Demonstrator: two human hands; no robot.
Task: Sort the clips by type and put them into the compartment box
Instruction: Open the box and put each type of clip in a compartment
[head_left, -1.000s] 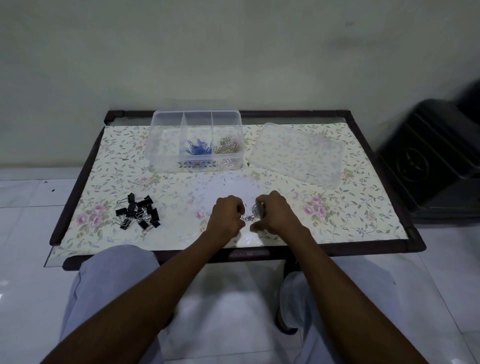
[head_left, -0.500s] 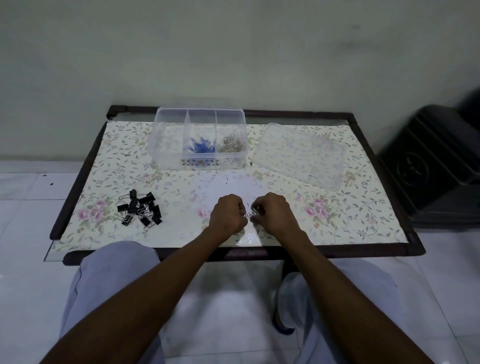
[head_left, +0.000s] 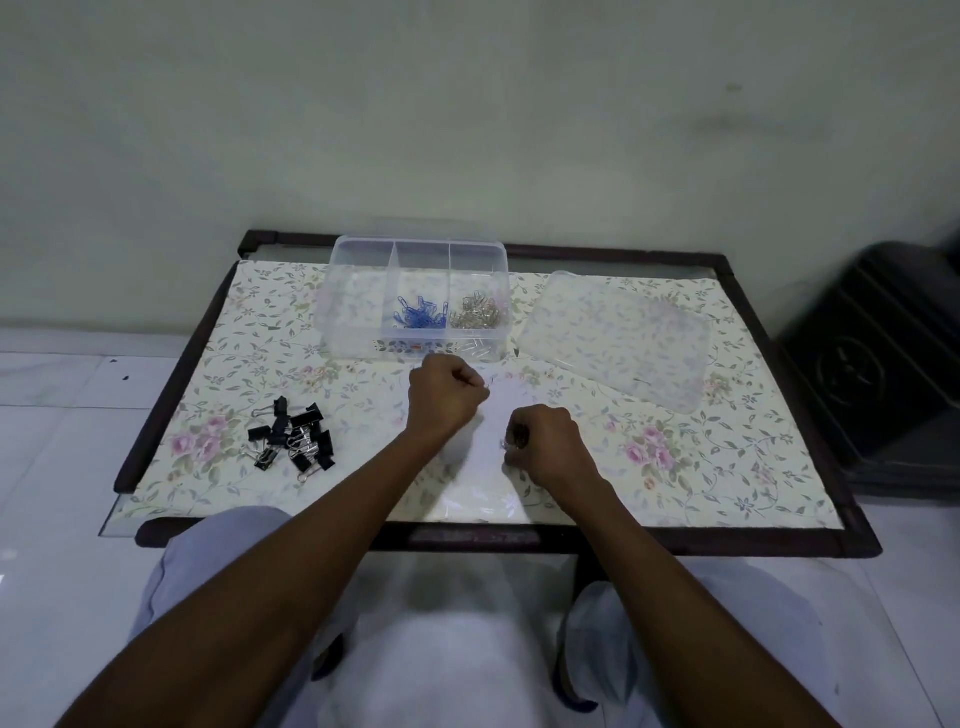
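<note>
On the floral table (head_left: 727, 467) in front of you, both fists sit near the middle, apart from each other. Your left hand (head_left: 447, 397) is forward, just short of the compartment box (head_left: 415, 343), fingers curled tight; something thin and silvery pokes out at the fingertips, too small to say for sure it's a clip. Your right hand (head_left: 550, 441) is closer to you, fingers curled round a small bunch of silver clips (head_left: 511, 441), which show at the thumb side.

The box is clear plastic with three compartments across. Left compartment: nothing visible inside. Middle one holds blue paper clips (head_left: 418, 314). Right one holds gold paper clips (head_left: 478, 314). The box stands at the far edge of the table, left of center.

The clear lid (head_left: 618, 340) lies flat to the right of the box, just beside it, turned at an angle.

The black binder clips (head_left: 296, 439) are in a loose pile on the table's left side, well apart from your hands and from the box.

A dark cabinet-like object (head_left: 878, 374) stands on the floor to the right of the table.
</note>
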